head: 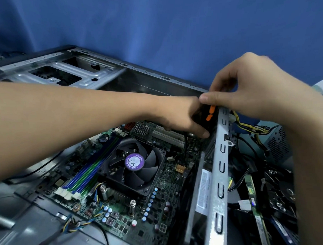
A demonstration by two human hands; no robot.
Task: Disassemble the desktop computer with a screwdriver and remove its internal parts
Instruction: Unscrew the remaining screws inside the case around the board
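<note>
- Several internal parts are judged already removed. A power supply (277,143) with its yellow-and-black wire bundle (252,125), loose memory sticks (255,200) and a dark drive-like unit (282,196) are seen lying outside the case, on the right.
- The drive cage (54,72) at the far left of the case (158,74) is seen vacant.
- The motherboard (136,204) is still seated in the case floor, with the cooler fan (134,162) mounted on it. The blue and green memory slots (82,176) appear unpopulated.
- The screwdriver (210,113), black-handled with orange inlays, is held near the far right corner of the board, just beside the side rail (221,179).
- The left hand (181,117) is curled round the handle from the left. The right hand (258,92) is bent over it, and the handle's top is pinched between thumb and fingers.
- The tip and the screw being worked cannot be made out, as both are hidden beneath the hands.
- Progress is judged past halfway. Board screws, the cooler and the fan leads (74,227) at the near edge remain to be released before the board can be lifted.
- Access is restricted by the upright side rail on the right and the white expansion slots (165,135) just beside the working point.
- The removed parts and tangled cables crowd the surface to the right of the rail.
</note>
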